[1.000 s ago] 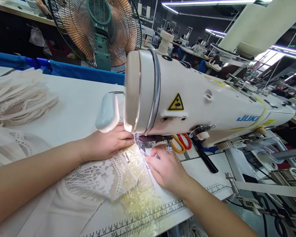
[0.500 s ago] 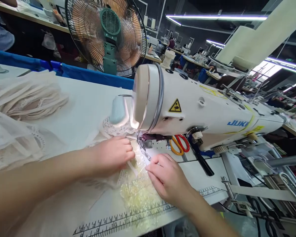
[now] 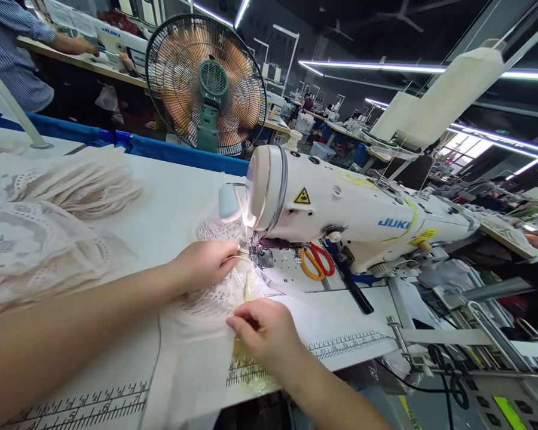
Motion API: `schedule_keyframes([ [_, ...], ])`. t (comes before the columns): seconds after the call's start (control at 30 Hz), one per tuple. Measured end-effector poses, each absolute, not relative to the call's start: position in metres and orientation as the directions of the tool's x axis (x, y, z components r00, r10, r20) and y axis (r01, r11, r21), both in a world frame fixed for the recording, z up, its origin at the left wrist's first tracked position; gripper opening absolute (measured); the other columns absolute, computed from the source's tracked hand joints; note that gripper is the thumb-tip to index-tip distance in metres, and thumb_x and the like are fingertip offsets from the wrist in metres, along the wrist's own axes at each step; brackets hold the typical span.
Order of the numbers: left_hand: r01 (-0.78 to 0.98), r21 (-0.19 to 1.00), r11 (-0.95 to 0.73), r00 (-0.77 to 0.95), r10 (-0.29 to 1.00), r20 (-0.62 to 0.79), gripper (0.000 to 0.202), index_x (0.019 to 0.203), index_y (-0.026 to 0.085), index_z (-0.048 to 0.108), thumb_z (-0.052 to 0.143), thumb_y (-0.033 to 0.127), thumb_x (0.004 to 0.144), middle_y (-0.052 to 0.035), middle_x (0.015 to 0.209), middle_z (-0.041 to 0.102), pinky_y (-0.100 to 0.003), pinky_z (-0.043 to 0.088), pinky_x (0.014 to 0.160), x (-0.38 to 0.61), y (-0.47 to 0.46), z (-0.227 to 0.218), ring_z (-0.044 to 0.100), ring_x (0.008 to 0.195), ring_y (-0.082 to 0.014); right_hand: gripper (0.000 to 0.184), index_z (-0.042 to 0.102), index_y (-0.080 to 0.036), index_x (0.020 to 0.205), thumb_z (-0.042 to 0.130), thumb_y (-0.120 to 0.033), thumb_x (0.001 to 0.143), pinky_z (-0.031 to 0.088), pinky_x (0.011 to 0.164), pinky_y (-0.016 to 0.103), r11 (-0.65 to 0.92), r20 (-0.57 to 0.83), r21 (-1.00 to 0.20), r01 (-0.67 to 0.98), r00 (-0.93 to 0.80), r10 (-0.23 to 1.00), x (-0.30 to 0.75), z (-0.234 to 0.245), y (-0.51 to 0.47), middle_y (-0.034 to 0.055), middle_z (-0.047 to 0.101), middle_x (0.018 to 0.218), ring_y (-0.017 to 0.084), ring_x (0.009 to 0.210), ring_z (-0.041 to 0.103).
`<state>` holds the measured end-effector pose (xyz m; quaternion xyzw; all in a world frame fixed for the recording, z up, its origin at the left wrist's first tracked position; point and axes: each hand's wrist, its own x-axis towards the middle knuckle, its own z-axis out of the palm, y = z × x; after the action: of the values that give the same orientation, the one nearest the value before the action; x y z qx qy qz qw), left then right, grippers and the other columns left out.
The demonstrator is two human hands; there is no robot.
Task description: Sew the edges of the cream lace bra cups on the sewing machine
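Cream lace fabric [image 3: 215, 298] lies under the needle area [image 3: 253, 251] of a white sewing machine [image 3: 354, 206] and spreads down over the table's front edge. My left hand [image 3: 208, 263] is closed on the lace fabric just left of the presser foot, its fingertips at a narrow pale strip. Nearer to me, my right hand [image 3: 269, 328] pinches the fabric's edge between thumb and forefinger. Shiny yellowish film [image 3: 252, 286] shows beside the lace and partly beneath my right hand. The fingertips of both hands partly hide what they grip.
Scissors with orange and red handles [image 3: 312, 264] lie right of the needle, beside a black-handled tool [image 3: 356, 289]. A pile of cream lace pieces [image 3: 72, 185] covers the table's left side. Behind the table stands a large fan [image 3: 210, 83]. Another person's arm [image 3: 72, 45] is at the far left.
My right hand has moved down and left, away from the presser foot, to the fabric edge. More lace now shows between my hands, and less yellowish film. The view has shifted slightly.
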<state>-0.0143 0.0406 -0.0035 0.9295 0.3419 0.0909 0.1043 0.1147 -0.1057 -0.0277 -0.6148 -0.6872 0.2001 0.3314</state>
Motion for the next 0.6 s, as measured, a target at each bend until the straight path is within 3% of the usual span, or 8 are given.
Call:
schedule_keyframes([
  [0.1, 0.643, 0.158, -0.749, 0.751, 0.658, 0.06, 0.012, 0.084, 0.022, 0.053, 0.043, 0.016, 0.083, -0.0012, 0.061, 0.058, -0.029, 0.025, 0.046, -0.014, 0.029, -0.007, 0.051, 0.051, -0.0182, 0.019, 0.059, -0.019, 0.06, 0.063, -0.02, 0.079, 0.038, 0.055, 0.022, 0.08, 0.2, -0.71, 0.7, 0.092, 0.976, 0.132, -0.023, -0.108, -0.0014, 0.062, 0.057, 0.012, 0.056, 0.056],
  [0.23, 0.595, 0.044, -0.803, 0.804, 0.594, -0.029, 0.031, 0.094, 0.022, 0.064, 0.052, 0.006, 0.069, -0.0038, 0.079, 0.064, -0.029, 0.019, 0.043, -0.011, 0.018, -0.006, 0.052, 0.05, -0.0156, 0.022, 0.053, -0.019, 0.057, 0.063, -0.017, 0.076, 0.034, 0.053, 0.022, 0.021, 0.144, -0.662, 0.749, 0.099, 0.985, 0.142, -0.018, -0.112, -0.0024, 0.059, 0.056, 0.011, 0.055, 0.051],
  [0.4, 0.616, -0.042, -0.787, 0.782, 0.617, -0.09, 0.039, 0.106, 0.019, 0.07, 0.049, 0.006, 0.075, -0.0078, 0.083, 0.064, -0.031, 0.015, 0.042, -0.004, 0.014, -0.005, 0.055, 0.05, -0.0177, 0.023, 0.05, -0.019, 0.057, 0.062, -0.017, 0.077, 0.033, 0.054, 0.022, 0.012, 0.131, -0.607, 0.795, 0.085, 0.988, 0.143, -0.023, -0.107, -0.0021, 0.057, 0.056, 0.012, 0.056, 0.05],
  [0.6, 0.655, -0.046, -0.754, 0.745, 0.655, -0.126, 0.046, 0.112, 0.019, 0.068, 0.051, 0.005, 0.072, -0.0076, 0.088, 0.065, -0.03, 0.019, 0.041, 0.003, 0.018, -0.001, 0.057, 0.05, -0.018, 0.024, 0.049, -0.02, 0.057, 0.06, -0.017, 0.079, 0.033, 0.053, 0.022, 0.044, 0.182, -0.53, 0.847, 0.063, 0.981, 0.15, -0.026, -0.096, -0.0017, 0.057, 0.057, 0.013, 0.056, 0.05],
])
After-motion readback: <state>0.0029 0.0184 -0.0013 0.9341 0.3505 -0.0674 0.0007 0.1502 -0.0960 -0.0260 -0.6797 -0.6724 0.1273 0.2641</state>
